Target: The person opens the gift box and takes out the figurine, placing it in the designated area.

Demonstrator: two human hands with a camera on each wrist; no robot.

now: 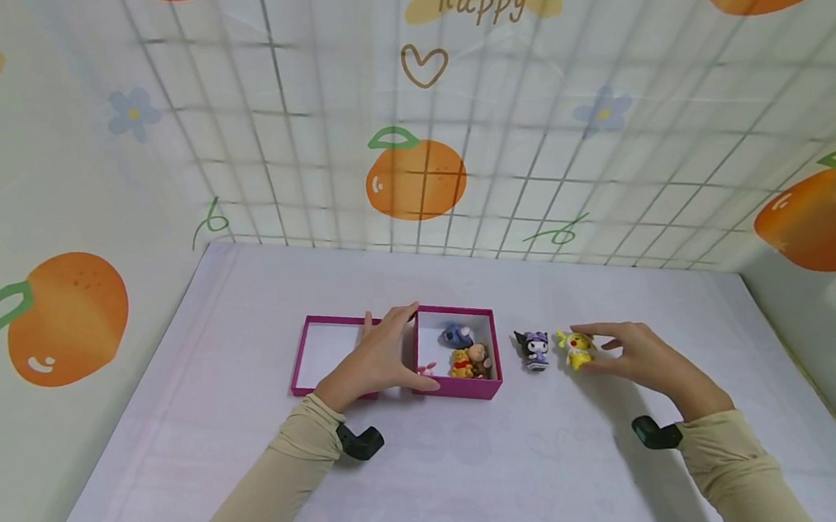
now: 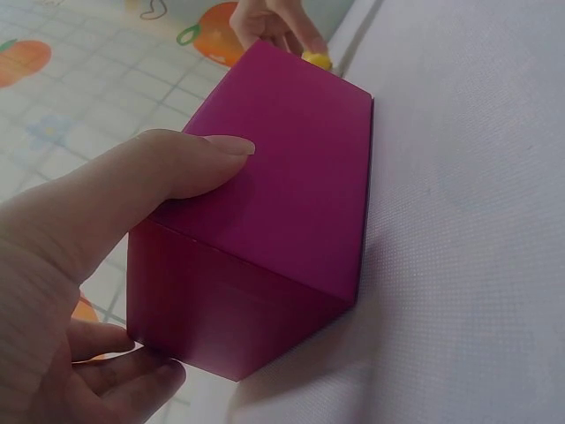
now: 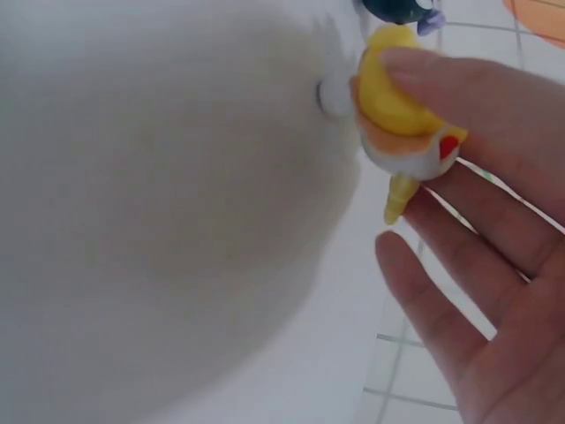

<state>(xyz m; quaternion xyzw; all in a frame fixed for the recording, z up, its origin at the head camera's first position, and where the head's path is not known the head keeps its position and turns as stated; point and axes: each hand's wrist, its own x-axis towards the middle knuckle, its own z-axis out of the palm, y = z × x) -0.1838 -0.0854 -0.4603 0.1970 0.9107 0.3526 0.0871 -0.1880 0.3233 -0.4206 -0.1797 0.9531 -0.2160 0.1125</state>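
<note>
My left hand (image 1: 381, 352) grips the left end of a magenta box (image 1: 466, 387); in the left wrist view its thumb (image 2: 207, 163) lies on the box's near wall. Inside the box are a blue figurine (image 1: 458, 335), a yellow bear figurine (image 1: 460, 364) in red, a brown figurine (image 1: 480, 361) and a partly hidden pink one (image 1: 426, 369). My right hand (image 1: 638, 355) pinches a yellow toy figurine (image 1: 578, 350) with a white head part between thumb and fingers. Just left of it, a black-and-purple figurine (image 1: 535, 351) stands upright on the table.
The box lid (image 1: 300, 356), magenta-rimmed and white inside, lies left of the box, partly behind my left hand and forearm. A white cloth covers the table (image 1: 482, 479). Behind it hangs a grid-lined curtain (image 1: 305, 163) printed with oranges.
</note>
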